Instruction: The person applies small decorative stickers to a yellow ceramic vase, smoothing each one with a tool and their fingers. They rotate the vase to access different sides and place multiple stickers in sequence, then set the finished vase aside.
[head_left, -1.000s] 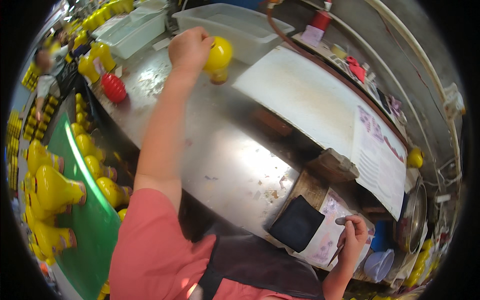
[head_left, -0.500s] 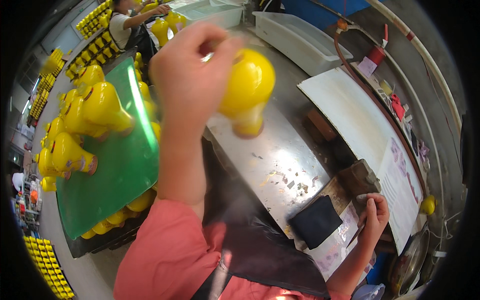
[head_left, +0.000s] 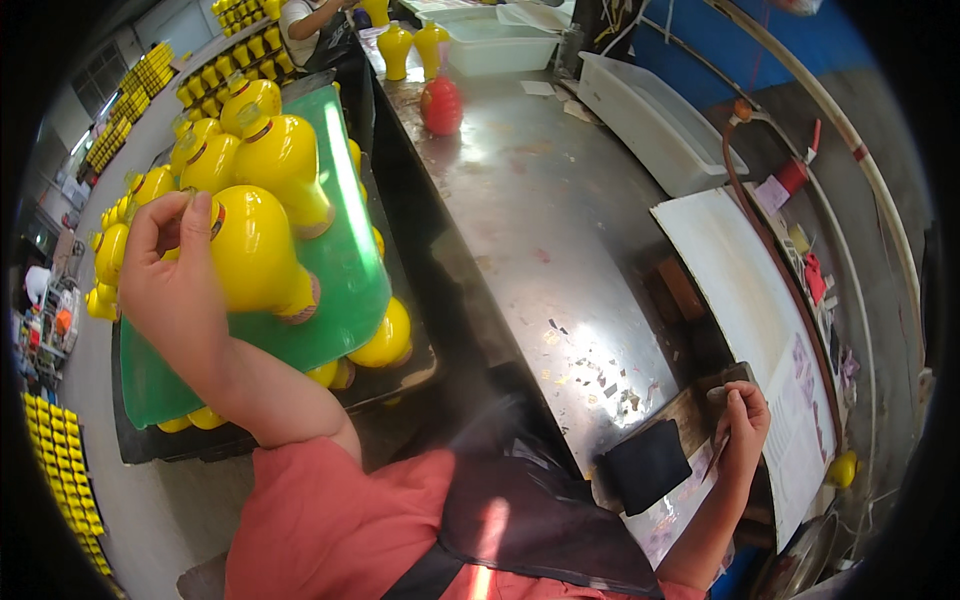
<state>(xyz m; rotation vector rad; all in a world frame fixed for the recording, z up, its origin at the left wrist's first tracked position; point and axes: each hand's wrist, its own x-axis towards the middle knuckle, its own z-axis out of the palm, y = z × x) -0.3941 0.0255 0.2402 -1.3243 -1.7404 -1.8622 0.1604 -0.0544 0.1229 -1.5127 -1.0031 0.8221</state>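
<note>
My left hand [head_left: 180, 290] pinches the neck of a glossy yellow vase [head_left: 255, 250]. That vase is at the near side of a green sheet [head_left: 345, 300], its patterned foot toward the right; whether it rests there I cannot tell. Several similar yellow vases [head_left: 285, 165] crowd the sheet behind it. At the right, my right hand [head_left: 745, 430] is closed, with a thin strip-like thing showing below the fingers; its kind is unclear. Beside this hand lie a folded black cloth or pad [head_left: 645, 468] and a printed sheet [head_left: 665, 525].
A metal table [head_left: 560, 250] scattered with small flakes runs away from me. On it stand a red ribbed object [head_left: 441, 107] and two yellow vases [head_left: 395, 52]. White tubs [head_left: 650, 125] stand behind, a white board [head_left: 730, 270] at right. Another person's arm [head_left: 315, 20] shows far left.
My left hand has swung left and down with the yellow vase, from over the metal table to the green sheet. My right hand stays almost in place. The view has shifted.
</note>
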